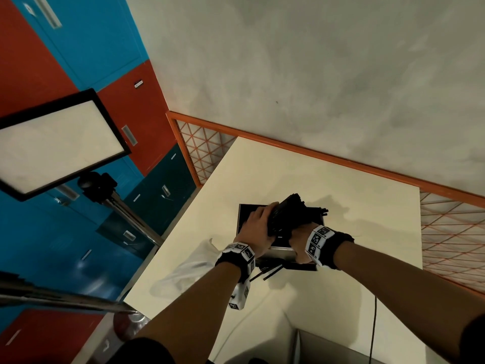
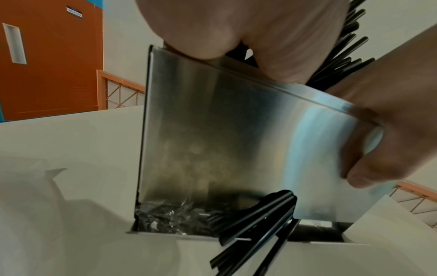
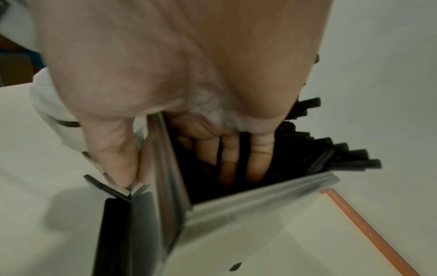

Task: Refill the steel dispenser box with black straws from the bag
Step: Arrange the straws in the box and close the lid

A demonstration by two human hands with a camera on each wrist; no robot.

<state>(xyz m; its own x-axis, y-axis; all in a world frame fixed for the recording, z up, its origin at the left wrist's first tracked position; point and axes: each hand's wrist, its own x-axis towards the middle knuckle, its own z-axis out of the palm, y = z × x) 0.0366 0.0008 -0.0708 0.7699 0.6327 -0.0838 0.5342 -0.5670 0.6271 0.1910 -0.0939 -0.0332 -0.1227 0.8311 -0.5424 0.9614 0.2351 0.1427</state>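
The open top of the steel box (image 1: 244, 209) was crowded by the left hand (image 1: 258, 224), the right hand (image 1: 300, 240) and the black straw bundle (image 1: 286, 208). Bare tabletop (image 1: 367, 232) lay open to its right, up to the orange rail (image 1: 341, 160). A crumpled bag (image 1: 183, 274) and loose straws (image 1: 273, 273) cluttered the near-left side.

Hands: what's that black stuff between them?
Black straws, gripped by the left hand, beside the right hand on the box; the head view shows it.

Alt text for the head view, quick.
Seen from above, the left hand holds a bundle of black straws over the open steel dispenser box while the right hand grips its near edge. A plastic bag and loose straws lie on the table nearby.
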